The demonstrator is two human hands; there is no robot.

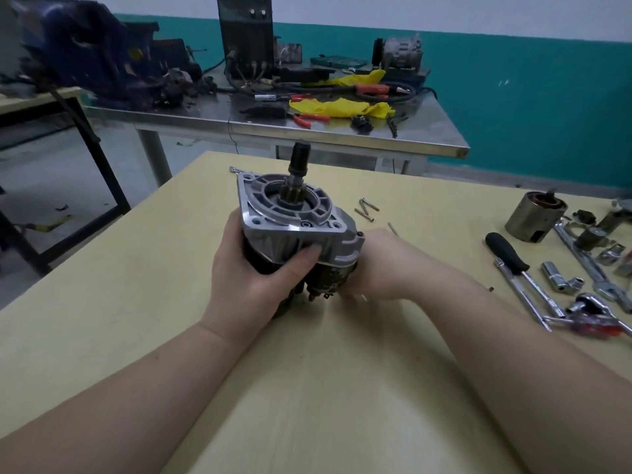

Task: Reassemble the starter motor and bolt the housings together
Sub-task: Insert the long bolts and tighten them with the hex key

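- Standing upright at the centre of the frame on the pale wooden worktop (136, 336), the starter motor (290, 234) shows its silver flanged housing on top and its shaft pointing up
- The left hand (253, 278) grips the motor's dark body from the left side, thumb curled over the silver housing and the fingers wrapped round behind
- The right hand (379, 265) is at the motor's right side, touching its lower part; its fingers are hidden behind the motor, so I cannot tell whether they are wide, narrow or holding anything
- Three loose bolts (366, 209) lie on the worktop just right of the motor, above the right hand
- At the right edge of the frame lie a black-handled screwdriver (509, 254), a ratchet (588, 307), sockets (555, 273) and a metal cylindrical casing (535, 217)
- A steel table (342, 135) in the upper middle of the frame carries yellow cloth (338, 107), orange-handled pliers (304, 118) and cables
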